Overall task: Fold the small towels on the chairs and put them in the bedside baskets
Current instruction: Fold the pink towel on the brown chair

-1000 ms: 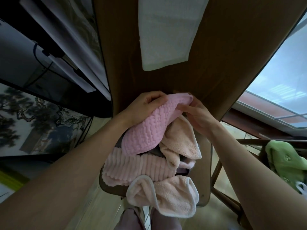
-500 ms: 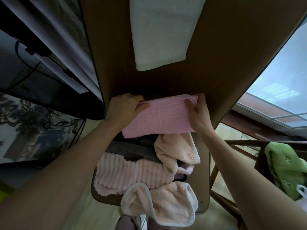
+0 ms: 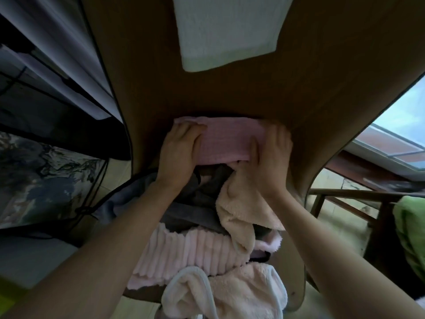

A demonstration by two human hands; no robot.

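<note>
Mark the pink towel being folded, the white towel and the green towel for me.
pink towel (image 3: 224, 143), head view, flat middle between the hands.
white towel (image 3: 227, 31), head view, centre of its face.
green towel (image 3: 411, 229), head view, visible left part.

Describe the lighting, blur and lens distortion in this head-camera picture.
Head view: dim overall, the only bright area being the window at right; the wide lens bends the table edges into curves; the green cloth and frame edges are smeared; both hands and the pink towel are fairly sharp.
</note>
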